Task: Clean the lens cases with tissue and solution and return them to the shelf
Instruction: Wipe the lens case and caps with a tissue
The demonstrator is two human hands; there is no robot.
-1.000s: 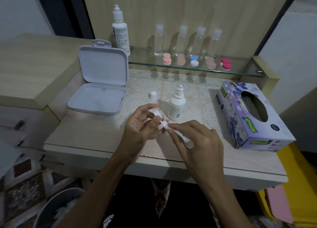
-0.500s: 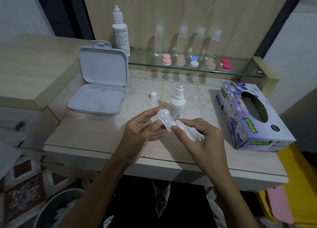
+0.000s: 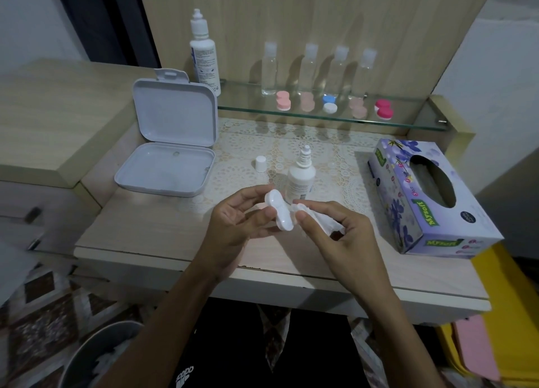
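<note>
- White lens case [image 3: 279, 209]: pinched by left hand [image 3: 237, 224], thumb and fingertips curled onto its left edge; long axis runs away-left to near-right.
- Right hand [image 3: 335, 236]: fingers curled round crumpled tissue [image 3: 316, 221], just right of the case, touching it.

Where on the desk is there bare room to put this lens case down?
Bare wood lies along the front edge below the open white box, and between the hands and the tissue box. It is crowded around the small solution bottle and its cap.
</note>
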